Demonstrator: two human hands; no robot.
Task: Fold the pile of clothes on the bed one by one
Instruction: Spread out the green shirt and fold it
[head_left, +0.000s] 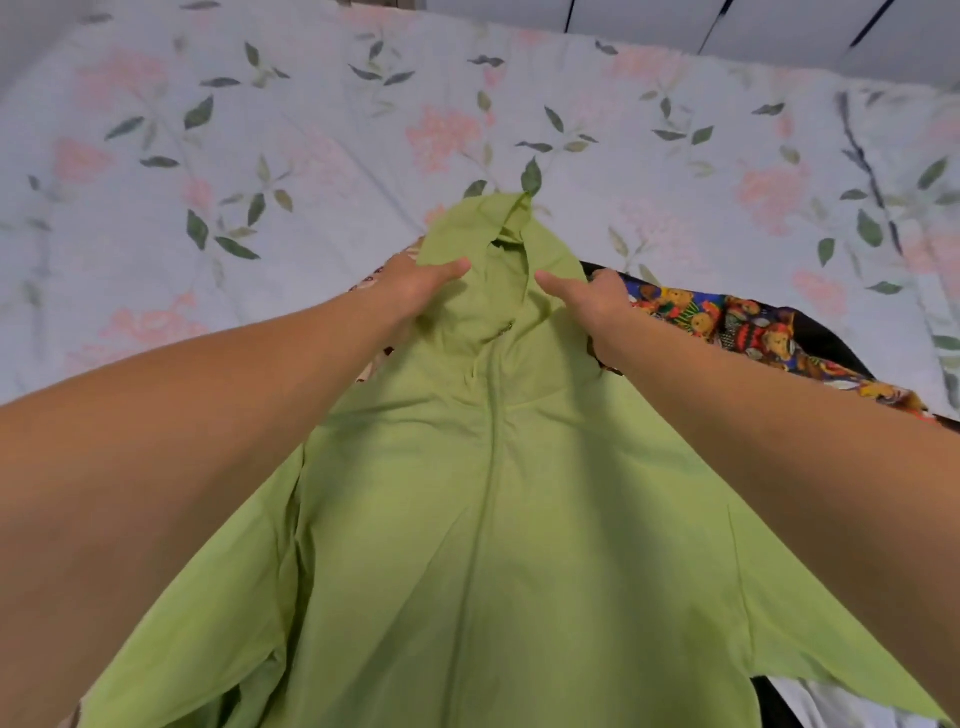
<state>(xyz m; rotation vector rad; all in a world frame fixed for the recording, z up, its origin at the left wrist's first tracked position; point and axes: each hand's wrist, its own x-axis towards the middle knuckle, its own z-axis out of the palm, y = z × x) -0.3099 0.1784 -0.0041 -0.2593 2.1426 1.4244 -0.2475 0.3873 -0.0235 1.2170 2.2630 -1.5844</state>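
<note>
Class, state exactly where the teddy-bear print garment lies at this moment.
In the head view, the teddy-bear print garment lies on the floral bedsheet, right of centre, partly under the light green zip-up garment beside the right hand.

The single head-worn camera looks forward and steeply down from close above both forearms, facing across the bed beyond the fingers.

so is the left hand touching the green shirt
Touching: the head view shows the left hand gripping the green shirt near its collar, thumb pressed on the cloth.
</note>
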